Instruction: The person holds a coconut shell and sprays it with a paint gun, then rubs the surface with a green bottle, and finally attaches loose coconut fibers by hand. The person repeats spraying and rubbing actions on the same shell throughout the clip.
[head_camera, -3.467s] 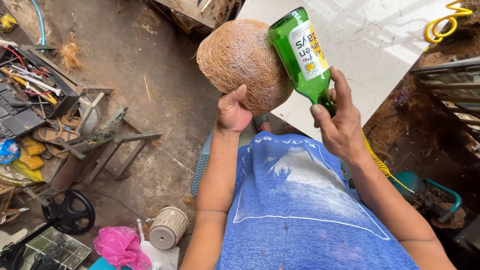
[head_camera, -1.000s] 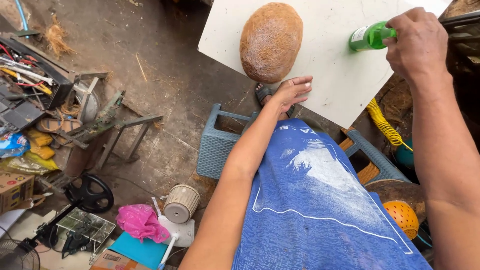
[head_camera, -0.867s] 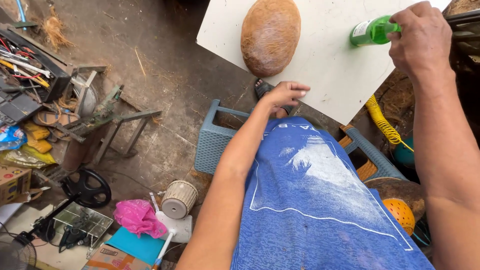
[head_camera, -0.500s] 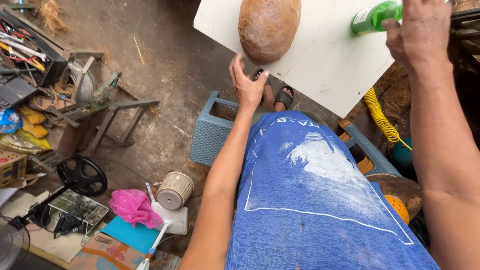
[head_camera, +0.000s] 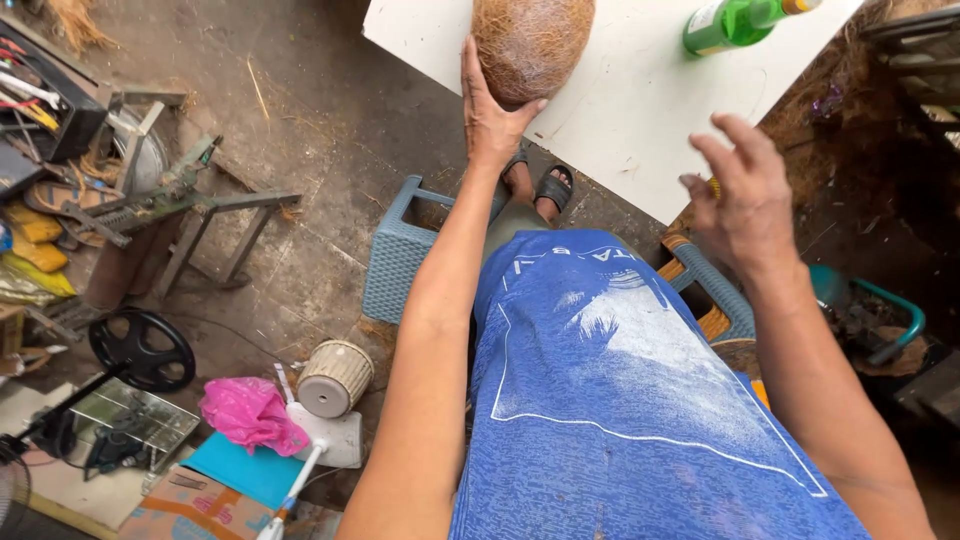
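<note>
Board (head_camera: 640, 140), white and flat, is bearing a husked coconut (head_camera: 532, 45) near its edge; it looks heavy, hard and fibrous, best cupped from beneath. Left hand (head_camera: 490, 125) is pressing open-palmed against it. Right hand (head_camera: 745, 195) is hovering empty, fingers spread, below the green glass bottle (head_camera: 735, 22).

Bare, dirty concrete floor (head_camera: 320, 150) in daylight; white tabletop (head_camera: 640, 110) far right, woven blue chair (head_camera: 400, 260) near centre, metal stand (head_camera: 200, 210) left.

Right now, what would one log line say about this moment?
left hand: on coconut | right hand: open, empty | bottle: lying on white board, untouched
</note>
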